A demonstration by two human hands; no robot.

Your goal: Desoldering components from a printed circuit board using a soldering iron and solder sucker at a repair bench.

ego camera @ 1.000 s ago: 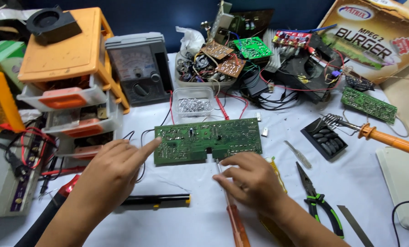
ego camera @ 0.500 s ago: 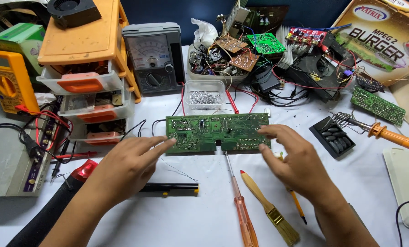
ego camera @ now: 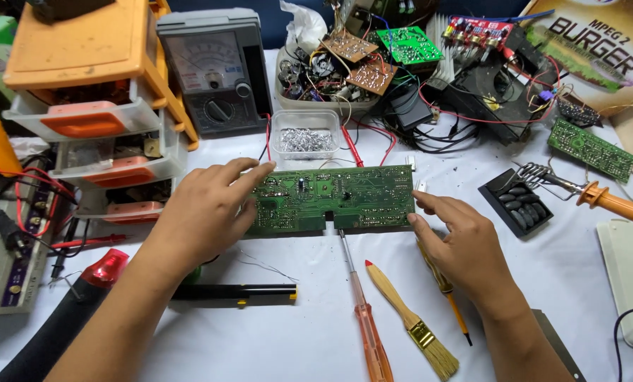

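A long green circuit board (ego camera: 334,198) lies solder side up on the white table. My left hand (ego camera: 207,209) rests on the board's left end, fingers spread over its upper corner. At the board's right end my right hand (ego camera: 458,237) touches the edge with its fingertips. Neither hand grips a tool. An orange-handled screwdriver (ego camera: 362,318) lies just below the board, its tip under the board's notch. Beside it lies a small wooden brush (ego camera: 408,322). A second thin yellow-handled tool (ego camera: 452,301) is partly hidden under my right hand.
A grey analog multimeter (ego camera: 217,71) and orange drawer unit (ego camera: 94,106) stand at back left. A clear box of small metal parts (ego camera: 304,134), a tub of scrap boards (ego camera: 345,64), a soldering iron on its stand (ego camera: 599,198), and a black pen-like tool (ego camera: 235,291) surround the board.
My right hand let go of the screwdriver, which now lies on the table, and moved to the board's right end. The view has drawn closer to the board.
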